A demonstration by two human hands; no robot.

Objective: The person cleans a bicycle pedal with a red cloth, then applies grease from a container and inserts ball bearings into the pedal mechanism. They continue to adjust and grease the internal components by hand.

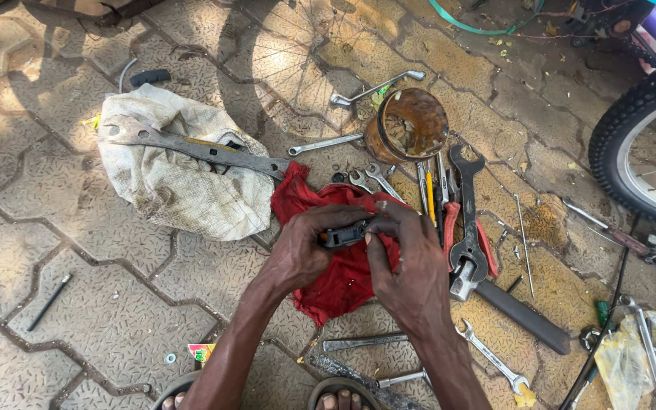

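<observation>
A small dark grey bicycle part (343, 234), blocky and hard to identify more exactly, was held between both hands above a crumpled red rag (341, 282) spread on the paved ground (62, 205). The left hand (303, 249) gripped its left end, fingers curled over the top. The right hand (410, 262) pinched its right end, thumb and fingertips closed on it.

Just beyond the rag stood a rusty tin can (407, 126), with a chrome combination spanner (325, 143) lying against its left side and a box spanner (377, 87) behind it. To the left lay a dirty white sack (172, 182), with a long, worn flat wrench (191, 147) resting across it. To the right of the hands lay a cluster of tools: a large black open-ended spanner (469, 220), red-handled pliers (451, 224) and a hammer with a dark handle (514, 307). Nearer the person, a small double-ended spanner (491, 357) lay on the paving.

A bicycle wheel (643, 148) with a knobbly black tyre stood at the right edge. A thin black rod (48, 302) lay well apart on the left.
</observation>
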